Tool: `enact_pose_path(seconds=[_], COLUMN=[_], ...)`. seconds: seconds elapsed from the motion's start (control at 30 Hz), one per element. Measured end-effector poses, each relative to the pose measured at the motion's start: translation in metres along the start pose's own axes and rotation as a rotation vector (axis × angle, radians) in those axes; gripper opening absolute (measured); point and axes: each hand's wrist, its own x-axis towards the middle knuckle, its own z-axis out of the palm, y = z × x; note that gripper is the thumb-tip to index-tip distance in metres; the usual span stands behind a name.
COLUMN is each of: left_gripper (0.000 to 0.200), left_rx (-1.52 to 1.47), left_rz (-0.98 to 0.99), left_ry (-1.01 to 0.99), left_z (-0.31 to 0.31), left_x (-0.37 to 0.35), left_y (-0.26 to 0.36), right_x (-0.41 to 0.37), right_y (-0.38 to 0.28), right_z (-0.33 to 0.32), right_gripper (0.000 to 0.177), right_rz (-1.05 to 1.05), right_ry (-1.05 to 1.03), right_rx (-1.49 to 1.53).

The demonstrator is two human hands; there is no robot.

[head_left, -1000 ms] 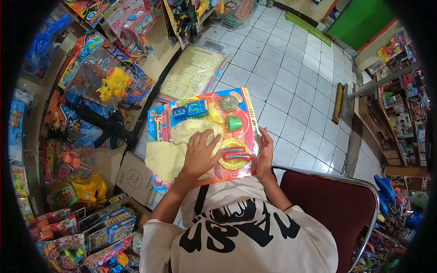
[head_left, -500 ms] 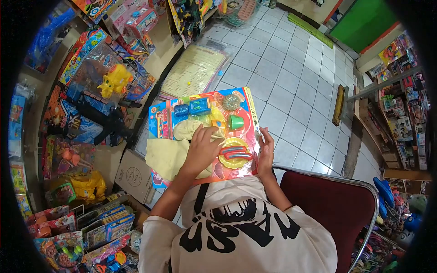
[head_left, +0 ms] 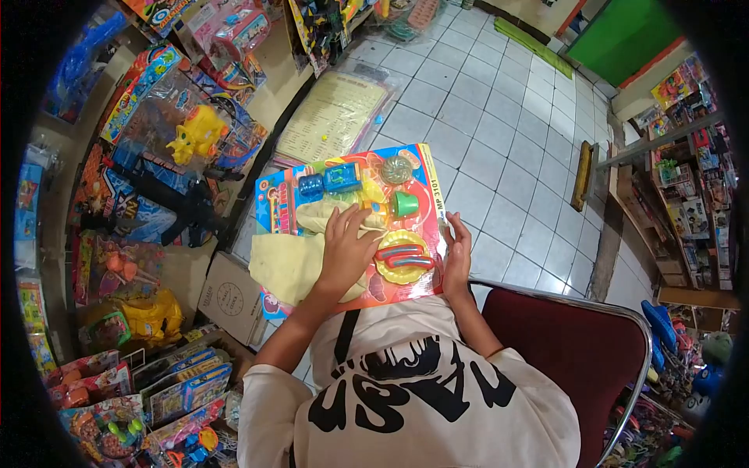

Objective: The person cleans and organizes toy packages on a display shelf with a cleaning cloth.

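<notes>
toy pack (head_left: pixel 427 226): bright printed card, plastic toy food, lay face up near shirt (head_left: pixel 437 413)
cloth (head_left: pixel 285 265): pale yellow, creased, lay partly over toy pack

Printed toy card (head_left: pixel 429 226), "MP 3101" on right edge, cloth and toys on top.
Near edge by the wearer's shirt (head_left: pixel 406 320), support underneath hidden. Pale yellow cloth (head_left: pixel 285 265): flat part over left edge toward near-left corner, bunched part further in. Blue ribbed piece (head_left: pixel 310 186) and blue boxy piece (head_left: pixel 341 178) side by side near far edge, left of middle. Clear ribbed round piece (head_left: pixel 395 169) near far-right corner; green cup (head_left: pixel 406 204) nearer than that. Yellow plate (head_left: pixel 400 275) near right edge, two red-and-blue sausage shapes (head_left: pixel 402 251) across it.
</notes>
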Motion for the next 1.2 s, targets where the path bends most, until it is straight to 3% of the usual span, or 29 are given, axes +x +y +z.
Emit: enact_pose_path(seconds=[0.4, 0.6, 0.7, 0.8, 1.2], left_gripper=[0.013, 0.012, 0.010, 0.011, 0.008], left_rx=[0.149, 0.204, 0.099, 0.116, 0.132], left_rz=[0.206, 0.166, 0.115, 0.080, 0.019], left_ry=[-0.199, -0.367, -0.136, -0.043, -0.077], left_z=[-0.007, -0.031, -0.027, -0.014, -0.001], left_x=[0.023, 0.025, 0.020, 0.014, 0.040], left_y=[0.001, 0.001, 0.002, 0.007, 0.008], right_x=[0.003, 0.001, 0.001, 0.003, 0.002], right_y=[-0.002, 0.002, 0.003, 0.004, 0.003], right_z=[-0.001, -0.001, -0.001, -0.003, -0.003], right_gripper=[0.060, 0.062, 0.062, 0.062, 0.060], right_rz=[-0.016, -0.006, -0.001, -0.006, -0.001], right_ry=[-0.007, -0.022, -0.016, -0.010, 0.026], right_rx=[-0.022, -0.001, 0.007, 0.010, 0.032])
